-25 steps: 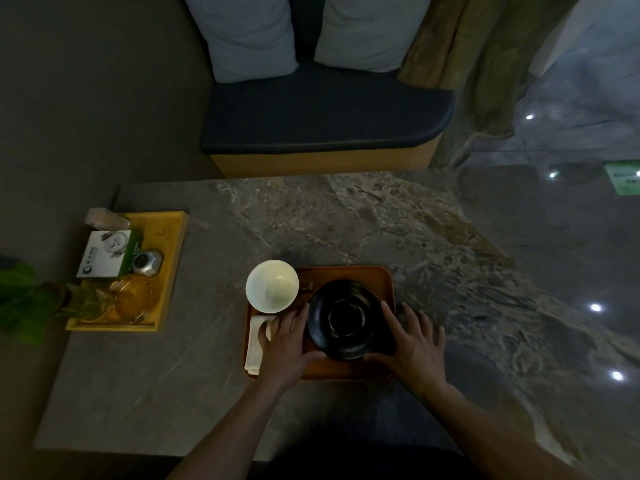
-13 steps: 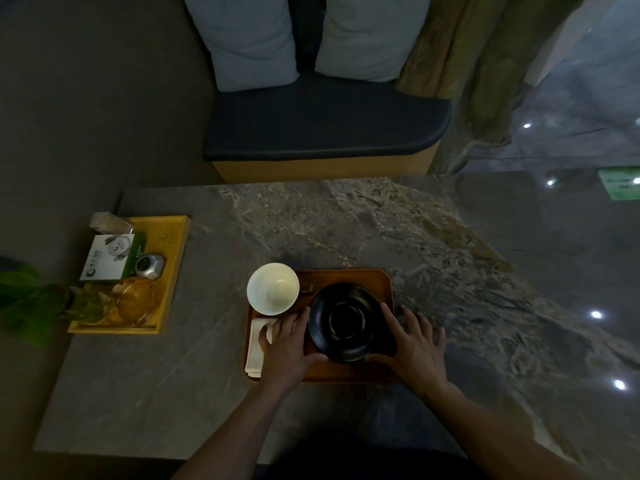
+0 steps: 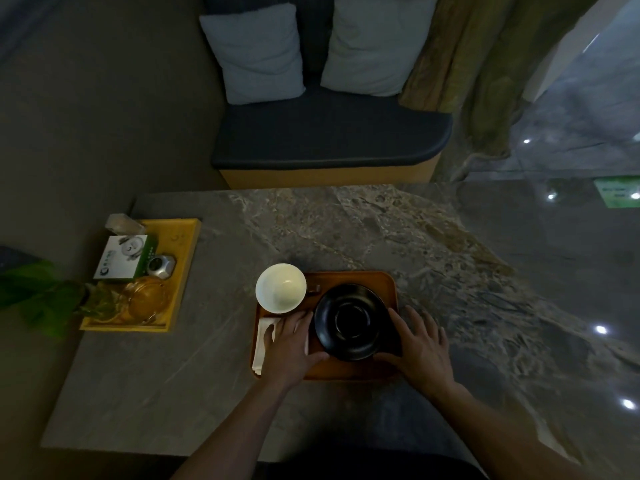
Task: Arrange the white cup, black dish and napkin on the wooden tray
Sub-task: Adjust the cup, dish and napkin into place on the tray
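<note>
The wooden tray point(image 3: 346, 374) lies near the table's front edge. A white cup point(image 3: 281, 292) stands upright on its far left corner. The black dish point(image 3: 351, 322) sits in the tray's middle and right. A folded white napkin point(image 3: 264, 336) lies along the tray's left side, partly hidden under my left hand point(image 3: 291, 344). That hand rests palm down, its thumb against the dish's near left rim. My right hand point(image 3: 420, 348) presses on the dish's right side, fingers spread over the tray's right edge. Both hands clasp the dish between them.
A yellow tray point(image 3: 183, 258) at the table's left holds a white and green box, a small metal object and glassware. A green plant point(image 3: 31, 292) pokes in from the left. A cushioned bench point(image 3: 329, 140) with two pillows stands beyond the stone table point(image 3: 346, 230).
Only the camera has shifted a little, so the scene sits lower in view. My hands, the dish, the cup and the napkin keep their places on the tray.
</note>
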A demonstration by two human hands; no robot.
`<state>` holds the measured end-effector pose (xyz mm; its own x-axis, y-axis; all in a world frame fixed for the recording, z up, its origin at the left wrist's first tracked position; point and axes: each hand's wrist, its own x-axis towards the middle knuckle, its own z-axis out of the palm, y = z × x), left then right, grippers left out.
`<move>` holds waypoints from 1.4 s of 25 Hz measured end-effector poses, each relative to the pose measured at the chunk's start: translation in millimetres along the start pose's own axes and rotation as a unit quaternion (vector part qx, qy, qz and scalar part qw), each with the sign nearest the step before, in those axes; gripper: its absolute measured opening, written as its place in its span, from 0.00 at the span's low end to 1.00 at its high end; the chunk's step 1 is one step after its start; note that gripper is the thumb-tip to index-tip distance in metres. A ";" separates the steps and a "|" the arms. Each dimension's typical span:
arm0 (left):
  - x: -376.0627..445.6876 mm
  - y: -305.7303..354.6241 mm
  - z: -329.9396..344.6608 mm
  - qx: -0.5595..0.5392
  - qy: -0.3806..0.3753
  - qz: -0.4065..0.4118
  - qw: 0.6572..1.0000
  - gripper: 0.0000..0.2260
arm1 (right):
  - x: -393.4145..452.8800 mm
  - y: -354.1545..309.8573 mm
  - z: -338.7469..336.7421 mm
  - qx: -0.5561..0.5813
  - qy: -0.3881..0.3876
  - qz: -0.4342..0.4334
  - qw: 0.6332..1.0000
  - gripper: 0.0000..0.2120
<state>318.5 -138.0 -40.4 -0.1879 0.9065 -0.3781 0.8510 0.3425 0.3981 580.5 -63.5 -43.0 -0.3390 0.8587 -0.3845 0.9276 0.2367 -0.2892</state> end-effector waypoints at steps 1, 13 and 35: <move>-4.0 -4.5 -1.7 -0.006 0.007 0.007 1.000 0.38 | -3.6 -0.3 0.7 0.001 0.008 -0.001 1.000 0.43; -62.5 -90.7 -29.0 -0.086 0.023 0.012 0.996 0.21 | -46.5 -60.0 22.5 -0.005 0.114 -0.056 0.992 0.24; -26.7 -130.1 -46.5 0.081 -0.040 0.183 0.979 0.25 | -30.4 -158.5 53.6 -0.098 0.013 -0.097 0.990 0.26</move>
<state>190.0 -195.2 -43.2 0.1786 0.9364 -0.3022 0.9216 -0.0517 0.3846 435.4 -151.5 -32.5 -0.5117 0.7991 -0.3156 0.8591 0.4796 -0.1786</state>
